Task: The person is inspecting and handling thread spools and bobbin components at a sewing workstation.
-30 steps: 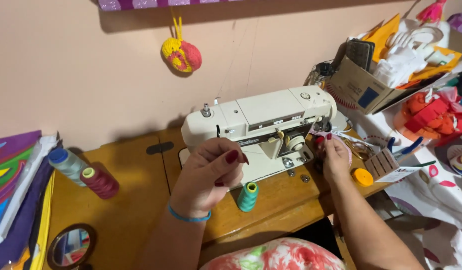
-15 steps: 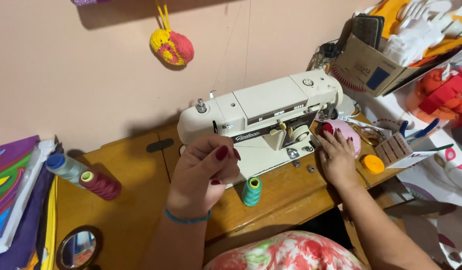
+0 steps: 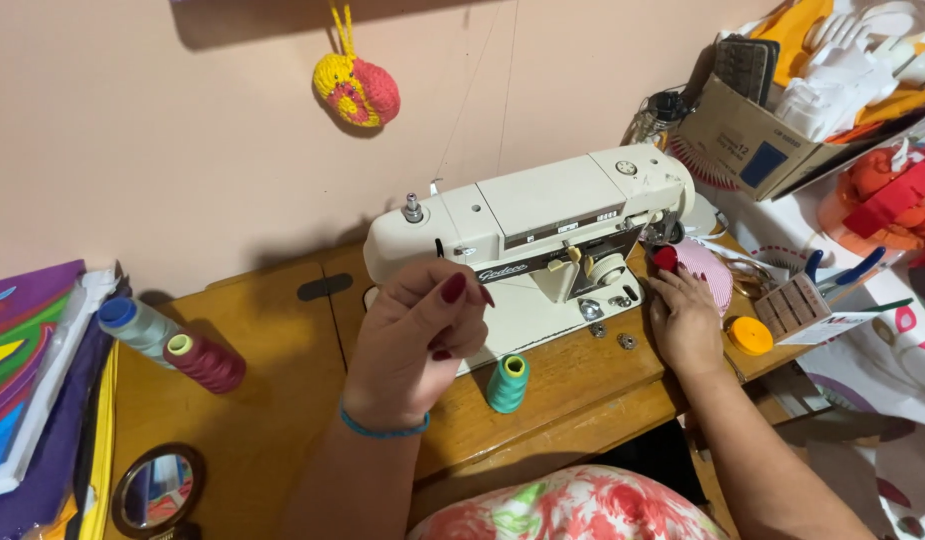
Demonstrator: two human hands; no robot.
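The left hand [image 3: 418, 345] hovers before the sewing machine [image 3: 533, 235] with fingers pinched closed, perhaps on thread I cannot see, while the right hand [image 3: 686, 322] lies with fingers open near the table's right edge, by the needle end.

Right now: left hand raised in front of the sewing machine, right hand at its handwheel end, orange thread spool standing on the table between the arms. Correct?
Not quite: the thread spool standing between the arms is teal, not orange, as the head view shows. The rest holds: the left hand is raised in front of the sewing machine, and the right hand is at its handwheel end.
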